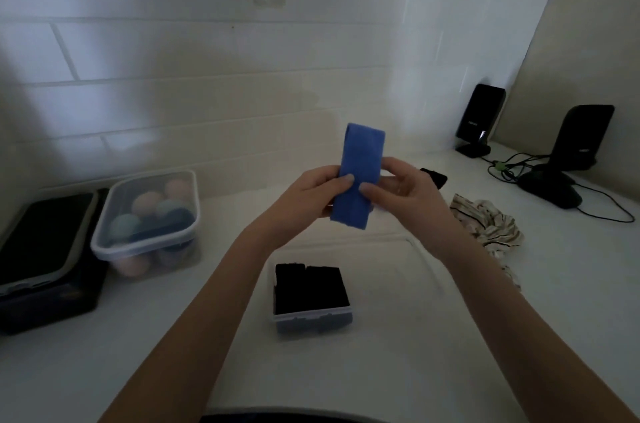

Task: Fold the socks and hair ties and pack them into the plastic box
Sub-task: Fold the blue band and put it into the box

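Head view: both hands up over the white counter [398, 370], mid-frame, sharing one blue sock [360, 177]. Sock is folded flat into a long strip, held roughly upright w/ a slight tilt, folded top end pointing at the tiled wall, lower end hanging just below the fingers. Left hand [308, 196] pinches the sock's left edge, thumb on the near face, fingers wrapped behind. Right hand [405, 192] pinches the right edge the same way, thumb on front; a ring shows on one finger. Both grips closed on the fabric, thumbs nearly touching each other at the strip's middle.

Below the hands, near the counter's front: small clear plastic box [311, 317], lid off, w/ dark folded items [310, 287] filling it; too dark to tell what they are exactly. Sock is in the air above & behind the box, not touching it.

Right of the hands: striped crumpled fabric [491, 225] lying on the counter, & a small black item [434, 177] behind the right hand. Far right: two black stands [479, 121] w/ cables.

Left side: lidded clear container [149, 218] holding pastel balls, just beside a dark flat box [45, 263] w/ a dark device on top.
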The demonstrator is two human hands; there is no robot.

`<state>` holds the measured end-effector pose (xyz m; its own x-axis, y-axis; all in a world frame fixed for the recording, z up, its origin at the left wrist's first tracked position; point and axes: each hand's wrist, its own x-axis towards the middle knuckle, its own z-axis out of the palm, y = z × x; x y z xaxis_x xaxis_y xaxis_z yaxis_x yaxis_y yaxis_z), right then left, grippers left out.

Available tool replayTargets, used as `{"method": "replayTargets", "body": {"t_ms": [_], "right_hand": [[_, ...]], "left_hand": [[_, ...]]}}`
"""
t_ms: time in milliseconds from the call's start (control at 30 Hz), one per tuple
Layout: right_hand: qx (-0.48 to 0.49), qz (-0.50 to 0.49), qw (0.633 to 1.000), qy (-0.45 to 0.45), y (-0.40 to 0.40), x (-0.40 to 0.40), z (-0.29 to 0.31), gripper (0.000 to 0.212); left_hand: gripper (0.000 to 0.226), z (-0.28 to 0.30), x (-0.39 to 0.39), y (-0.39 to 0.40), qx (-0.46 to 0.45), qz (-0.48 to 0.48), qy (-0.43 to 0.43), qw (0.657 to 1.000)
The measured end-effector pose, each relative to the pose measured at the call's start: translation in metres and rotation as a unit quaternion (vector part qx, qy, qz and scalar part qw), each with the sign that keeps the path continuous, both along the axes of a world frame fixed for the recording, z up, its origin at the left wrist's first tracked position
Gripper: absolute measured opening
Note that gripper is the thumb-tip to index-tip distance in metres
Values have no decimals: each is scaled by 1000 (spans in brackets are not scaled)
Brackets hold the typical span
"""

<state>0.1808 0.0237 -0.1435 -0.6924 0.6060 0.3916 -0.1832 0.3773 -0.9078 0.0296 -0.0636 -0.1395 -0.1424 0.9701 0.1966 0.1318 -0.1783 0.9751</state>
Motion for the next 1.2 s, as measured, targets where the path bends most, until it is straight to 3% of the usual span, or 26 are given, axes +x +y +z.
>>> {"method": "replayTargets", "body": {"t_ms": [133, 267, 333, 400, 433, 500, 600, 700, 833, 900, 1067, 1200], "right_hand": [[-30, -20, 998, 46, -4, -1, -6, 21], [5, -47, 999, 22, -10, -1, -3, 18], [26, -57, 998, 10, -15, -1, -1, 22], [24, -59, 998, 8, -17, 1, 0, 26], [26, -54, 998, 6, -18, 2, 0, 26], [46, -31, 998, 3, -19, 4, 0, 18], [111, -29, 993, -20, -23, 5, -5, 18], [232, -68, 969, -48, -23, 7, -9, 18], [292, -62, 951, -81, -22, 7, -14, 20], [291, -74, 950, -81, -23, 5, -16, 17], [165, -111, 979, -49, -23, 3, -10, 17], [97, -111, 987, -59, -23, 2, -10, 16]], "left_hand": [[21, -5, -1, 2, 34, 15, 79, 996], [19, -12, -3, 4, 60, 48, 143, 987], [20, -14, -5, 5, 112, 111, 212, 965], [24, -16, -8, 6, 173, 212, 277, 921], [28, -18, -9, 5, 183, 249, 270, 912], [30, -18, -8, 3, 148, 267, 176, 936], [10, -13, -7, 3, 50, 175, -27, 983], [16, -8, -10, 1, -16, 91, -174, 980], [32, -15, -10, 1, 17, 128, -71, 989], [32, -17, -11, 1, 42, 134, -64, 988], [26, -14, -5, 0, 58, 115, -4, 992], [38, -16, 0, 0, 72, 74, 10, 995]]}}
